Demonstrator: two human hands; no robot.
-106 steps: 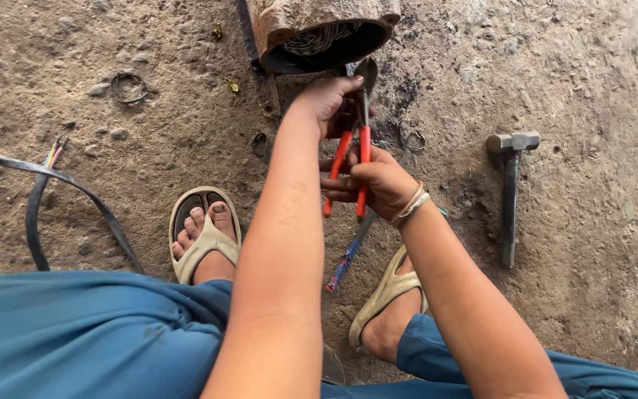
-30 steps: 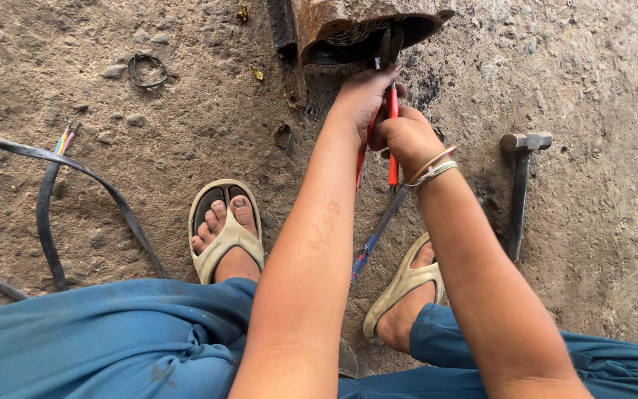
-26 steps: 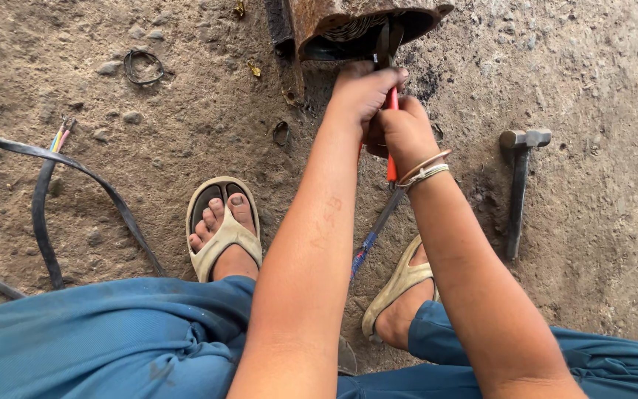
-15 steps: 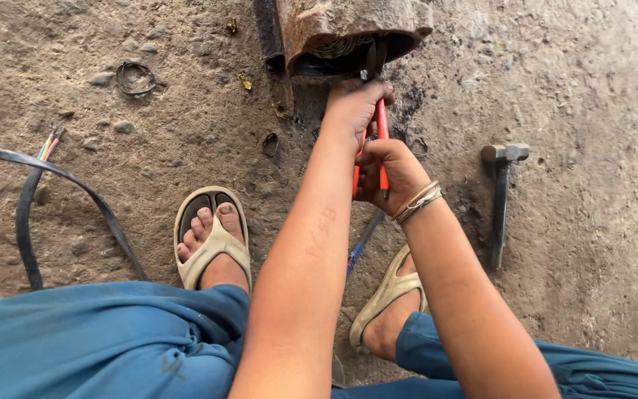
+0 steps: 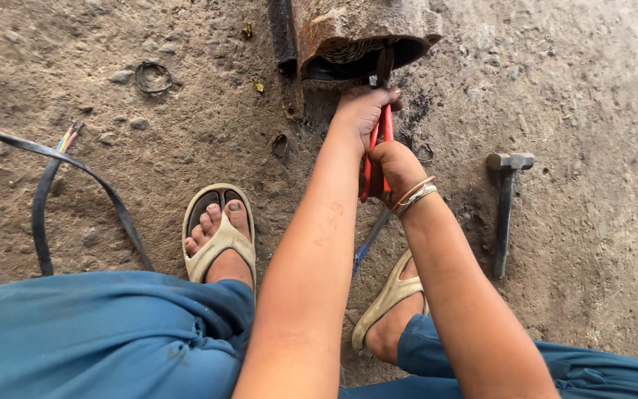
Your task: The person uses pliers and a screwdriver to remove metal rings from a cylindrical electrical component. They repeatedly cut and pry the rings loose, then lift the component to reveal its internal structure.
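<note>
Dirt is lying packed and gritty across the ground (image 5: 577, 81), strewn with small stones and dark stains. At the far edge, a rusty cylindrical metal casing (image 5: 363, 33) is resting on its side, its open mouth facing near and showing a bundle of thin pale wire inside. The person's left hand (image 5: 363, 111) is reaching to that mouth, fingers curled round the upper part of red-handled pliers (image 5: 375, 159), whose dark metal head is poking into the opening. The right hand (image 5: 396, 164), just nearer, is closing in a tight fist round the red grips, thin metal bangles (image 5: 415, 196) ringing its wrist. A blue-handled tool (image 5: 367, 247) is lying on the ground under the arms, mostly hidden. To the right, a grey steel hammer (image 5: 506, 207) is lying well apart, head pointing far. Both feet are sitting in worn beige flip-flops (image 5: 219, 240), below loose blue trousers (image 5: 97, 332). On the left, a flat black cable (image 5: 83, 174) is curving over the soil, coloured strands showing at its cut end, and a small wire ring (image 5: 153, 76) is lying farther off.
</note>
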